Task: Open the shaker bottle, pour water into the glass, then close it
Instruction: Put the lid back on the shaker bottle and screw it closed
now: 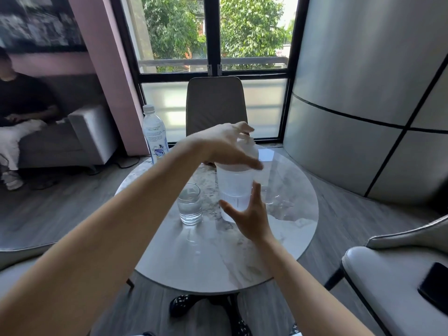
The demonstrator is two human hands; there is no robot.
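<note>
The translucent shaker bottle point(234, 190) stands upright on the round marble table point(286, 234), right of the glass point(190, 204) of water. The left hand point(226, 145) spreads loosely over its lid; the right hand point(251, 214), fingers open, sits at its base. A plastic water bottle point(154, 132) stands behind.

I sit in what looks like a lounge or café corner: a round marble table point(278, 241) with padded chairs point(215, 105) around it, a grey sofa point(89, 134) by a pink wall point(106, 69), a tall window point(213, 44) facing trees.
</note>
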